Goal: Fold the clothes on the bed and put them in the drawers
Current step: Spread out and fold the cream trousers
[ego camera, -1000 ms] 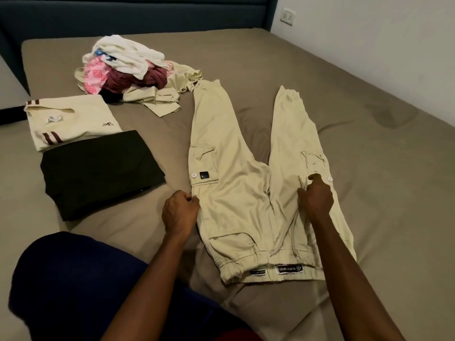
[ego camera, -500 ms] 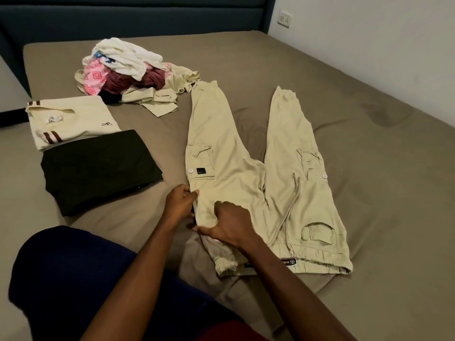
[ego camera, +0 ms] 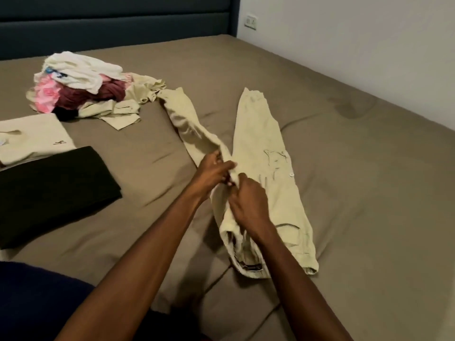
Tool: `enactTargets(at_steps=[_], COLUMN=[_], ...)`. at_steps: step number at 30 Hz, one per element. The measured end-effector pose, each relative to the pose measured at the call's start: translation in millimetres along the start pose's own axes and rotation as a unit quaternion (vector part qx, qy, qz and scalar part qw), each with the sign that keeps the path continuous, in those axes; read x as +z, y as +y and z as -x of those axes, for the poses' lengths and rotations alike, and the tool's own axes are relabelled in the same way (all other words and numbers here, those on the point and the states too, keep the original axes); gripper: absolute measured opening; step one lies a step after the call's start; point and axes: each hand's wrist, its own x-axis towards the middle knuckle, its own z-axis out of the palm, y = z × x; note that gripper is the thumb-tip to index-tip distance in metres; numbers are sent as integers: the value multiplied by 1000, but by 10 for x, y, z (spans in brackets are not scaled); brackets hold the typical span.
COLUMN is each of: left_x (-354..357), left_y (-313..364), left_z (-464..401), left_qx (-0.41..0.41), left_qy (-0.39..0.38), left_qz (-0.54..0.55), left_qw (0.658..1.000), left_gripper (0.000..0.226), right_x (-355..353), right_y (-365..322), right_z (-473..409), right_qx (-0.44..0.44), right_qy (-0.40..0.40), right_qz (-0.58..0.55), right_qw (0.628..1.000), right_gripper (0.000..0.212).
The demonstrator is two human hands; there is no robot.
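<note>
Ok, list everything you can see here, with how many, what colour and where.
trousers: one pair, beige, mid-bed, left side lifted toward the right leg
pile: one heap of unfolded clothes, white, pink, maroon, beige, far left of bed
shirt: one, cream, folded, left edge
black garment: one, folded, nearer than the shirt
bed: one, taupe sheet
headboard: one, dark blue, far end
socket: one, white, on the wall
left hand: grip on trousers
right hand: grip on trousers
</note>
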Motion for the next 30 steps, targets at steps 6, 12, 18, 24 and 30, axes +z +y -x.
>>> enactTargets(at_steps=[6,12,18,24,30], left_x=[1515,1610,706,170,405], left_y=[-116,-922,-961,-858,-838], left_z=[-449,-54,338,440,600], left_qx=[-61,27,80,-114,-191], left_qy=[-157,-137,86,27,-45], left_qz=[-159,-533,-463,-434,-339], left_qw=[973,835,879,893,920], left_gripper=[28,55,45,78,75], right_x=[-455,-149,-175,-353,-194], right_y=[1424,2270,2321,2119,1982], right_z=[-8,383,120,80,344], right_qx=[139,216,178,219,245], right_qy=[108,19,-39,-88,-80], right_qz=[8,-55,-12,34,-29], right_qw=[984,975,983,971,966], right_gripper=[14,32,35,48,28])
